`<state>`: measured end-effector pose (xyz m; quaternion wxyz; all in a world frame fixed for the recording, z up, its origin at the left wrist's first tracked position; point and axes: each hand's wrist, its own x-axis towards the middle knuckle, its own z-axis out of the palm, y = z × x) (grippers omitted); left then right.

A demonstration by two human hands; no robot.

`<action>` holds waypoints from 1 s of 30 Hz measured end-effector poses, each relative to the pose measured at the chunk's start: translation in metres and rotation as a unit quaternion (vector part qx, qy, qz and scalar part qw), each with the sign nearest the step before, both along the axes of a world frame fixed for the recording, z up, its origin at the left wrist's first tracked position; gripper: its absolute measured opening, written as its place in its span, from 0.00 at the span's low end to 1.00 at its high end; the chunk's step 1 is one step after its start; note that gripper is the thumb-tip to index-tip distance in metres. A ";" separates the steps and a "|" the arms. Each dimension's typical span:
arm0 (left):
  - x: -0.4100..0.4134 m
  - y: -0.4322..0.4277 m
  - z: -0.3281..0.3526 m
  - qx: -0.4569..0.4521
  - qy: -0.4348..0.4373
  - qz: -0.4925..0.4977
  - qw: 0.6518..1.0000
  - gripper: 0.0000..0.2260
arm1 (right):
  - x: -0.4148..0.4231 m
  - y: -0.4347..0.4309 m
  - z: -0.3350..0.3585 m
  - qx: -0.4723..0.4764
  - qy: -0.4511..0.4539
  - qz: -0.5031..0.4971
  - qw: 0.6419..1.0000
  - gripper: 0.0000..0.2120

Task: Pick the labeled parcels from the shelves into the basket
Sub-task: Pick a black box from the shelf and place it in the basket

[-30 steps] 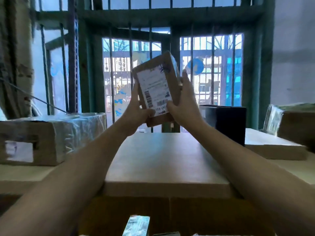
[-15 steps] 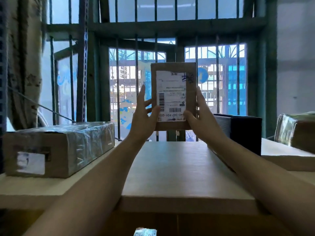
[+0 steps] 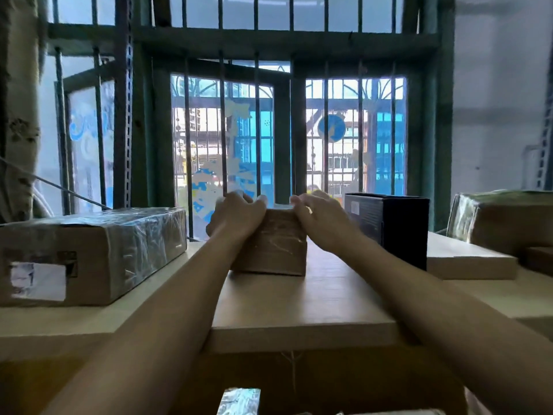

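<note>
**Lifting from up high: slip, tip & snag risks**

Small parcel [image 3: 270, 250] stands on the shelf [image 3: 299, 310], approx. centre. L hand [image 3: 239, 214] curls over its top-left corner and R hand [image 3: 321, 217] over the top-right edge. R fingers are blurred, so grip firmness is unclear. No label shows on the near face.

Risks: glossy tape wrap may slide thru the fingers on lifting. Both holds sit high on the box, so it could tip toward the window bars [image 3: 223, 130] behind.

Surroundings: long wrapped box [image 3: 89, 250] lies apart to the L. Black box [image 3: 401, 229] is just beside the R wrist, likely bumped if the arm swings out. Basket not in view, so the carry path can't be judged.
</note>
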<state>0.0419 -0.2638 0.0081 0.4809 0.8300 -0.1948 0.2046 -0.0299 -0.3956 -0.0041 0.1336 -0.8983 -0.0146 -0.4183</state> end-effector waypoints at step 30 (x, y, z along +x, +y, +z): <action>-0.105 -0.149 0.009 -0.225 0.140 -0.409 0.873 0.17 | -0.088 -0.140 0.032 0.313 0.024 0.327 0.891 0.13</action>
